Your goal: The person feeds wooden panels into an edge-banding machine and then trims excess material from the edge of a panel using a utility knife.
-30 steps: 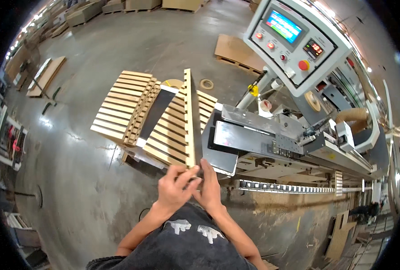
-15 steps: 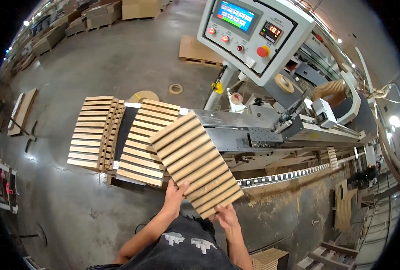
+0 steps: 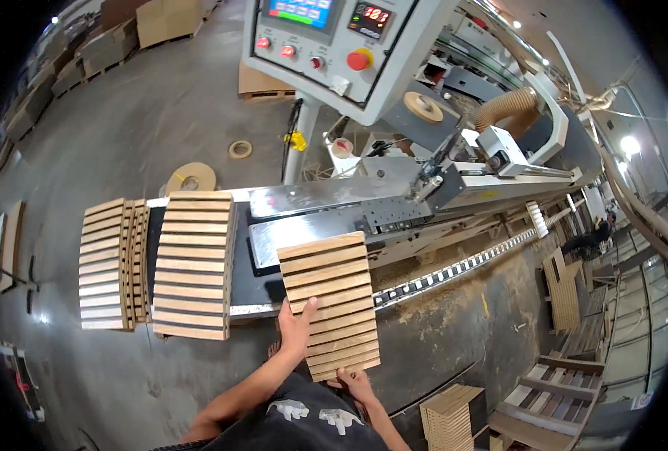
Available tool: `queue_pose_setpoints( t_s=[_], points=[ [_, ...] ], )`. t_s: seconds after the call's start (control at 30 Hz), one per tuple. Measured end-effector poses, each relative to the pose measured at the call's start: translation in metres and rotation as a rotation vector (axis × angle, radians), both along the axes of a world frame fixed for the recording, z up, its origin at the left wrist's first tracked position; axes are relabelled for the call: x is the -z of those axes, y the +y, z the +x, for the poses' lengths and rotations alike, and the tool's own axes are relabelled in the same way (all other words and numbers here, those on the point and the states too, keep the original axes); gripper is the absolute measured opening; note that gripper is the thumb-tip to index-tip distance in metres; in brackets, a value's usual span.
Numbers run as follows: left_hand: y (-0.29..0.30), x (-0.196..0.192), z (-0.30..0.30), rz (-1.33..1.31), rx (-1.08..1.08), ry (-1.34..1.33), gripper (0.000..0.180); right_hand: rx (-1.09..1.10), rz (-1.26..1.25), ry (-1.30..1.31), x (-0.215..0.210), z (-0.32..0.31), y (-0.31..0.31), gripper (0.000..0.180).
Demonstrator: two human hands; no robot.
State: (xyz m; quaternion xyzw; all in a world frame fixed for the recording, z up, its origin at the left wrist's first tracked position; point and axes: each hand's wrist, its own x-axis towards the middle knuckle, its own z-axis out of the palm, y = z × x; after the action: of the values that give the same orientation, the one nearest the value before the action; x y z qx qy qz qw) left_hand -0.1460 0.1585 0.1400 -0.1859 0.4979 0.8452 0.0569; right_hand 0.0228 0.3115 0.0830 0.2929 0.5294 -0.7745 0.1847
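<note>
A slatted wooden panel [image 3: 332, 304], light wood strips with dark grooves, is held in front of my body. My left hand [image 3: 295, 328] grips its left edge, thumb on the face and fingers behind. Its near edge is pinched by my right hand [image 3: 355, 385], thumb on top. The panel overlaps the near side of a machine's metal bed [image 3: 304, 231]. Two piles of similar panels lie to the left: a nearer pile [image 3: 192, 267] on the dark bench surface and a farther one [image 3: 104, 263] at the bench's left end.
A control box [image 3: 341, 60] with screen and buttons stands on a post above the bed. To the right are the machine head [image 3: 503, 150], a corrugated hose [image 3: 503, 111] and a roller track [image 3: 461, 264]. Stacked panels [image 3: 450, 417] sit at lower right; a tape roll [image 3: 191, 180] lies behind the bench.
The held panel has turned from a slant to nearly upright in view, still in both hands. The view has shifted, so bench, piles and control box sit farther left.
</note>
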Motion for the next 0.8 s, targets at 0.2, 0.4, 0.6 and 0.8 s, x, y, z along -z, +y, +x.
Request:
queue_pose_setpoints(
  t_s=[0.2, 0.4, 0.6, 0.8],
  points=[
    [0.026, 0.041, -0.063, 0.032, 0.039, -0.226, 0.043, 0.004, -0.097, -0.043, -0.021, -0.031, -0.002, 0.045],
    [0.049, 0.056, -0.1, 0.036, 0.139, -0.251, 0.05, 0.045, -0.129, 0.02, -0.028, -0.065, -0.003, 0.044],
    [0.066, 0.06, -0.113, -0.099, 0.125, -0.203, 0.056, 0.048, -0.043, 0.032, -0.024, -0.1, 0.012, 0.04],
    [0.094, 0.07, -0.113, -0.279, 0.063, -0.145, 0.066, -0.003, -0.008, 0.069, -0.021, -0.109, 0.041, 0.047]
  ],
)
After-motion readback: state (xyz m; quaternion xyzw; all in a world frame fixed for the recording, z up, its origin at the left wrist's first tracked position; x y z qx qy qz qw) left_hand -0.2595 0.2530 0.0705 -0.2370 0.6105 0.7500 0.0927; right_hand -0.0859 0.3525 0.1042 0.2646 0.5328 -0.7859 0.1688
